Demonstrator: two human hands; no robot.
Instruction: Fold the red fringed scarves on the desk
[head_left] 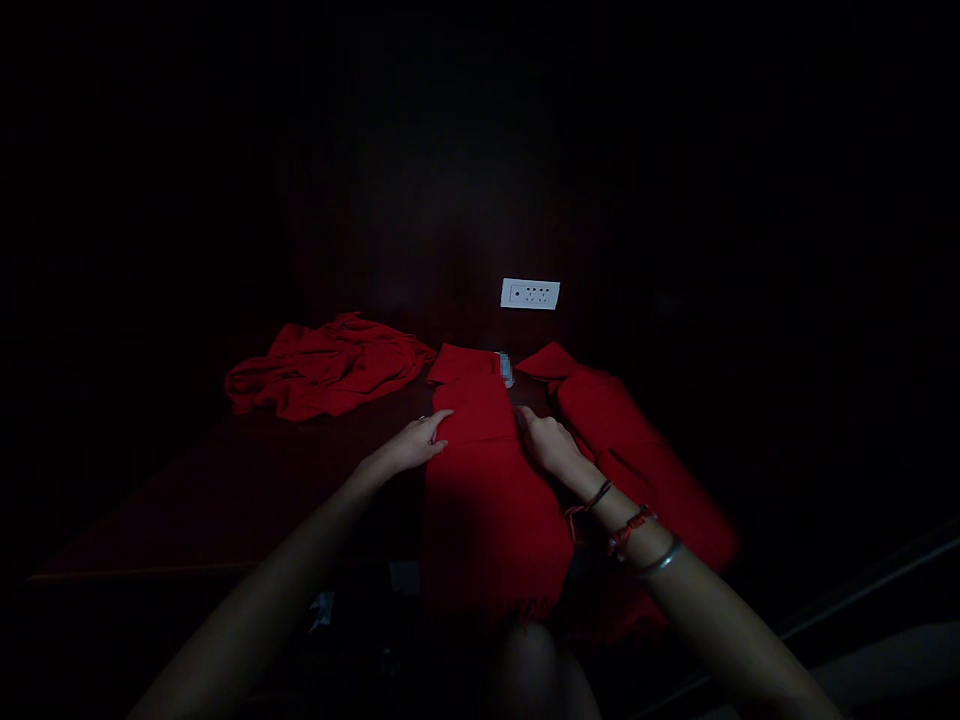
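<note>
A long red scarf (480, 500) with a fringe at its near end runs down the middle of the dark table and hangs over the front edge. At its left border is my left hand (412, 443), thumb and forefinger on the cloth and the other fingers mostly hidden. My right hand (553, 445) is closed at the opposite border, its thumb along the fabric. The scarf's far part lies folded over, with a small pale blue, blurred piece (506, 369) beside it. To the right of my right hand, more red cloth (637, 440) is spread and drapes toward me.
A crumpled heap of red cloth (334, 365) lies at the back left of the table (225, 500). On the dark wall behind is a white socket plate (530, 293). A knee (529, 660) shows below the table's front edge. The surroundings are very dark.
</note>
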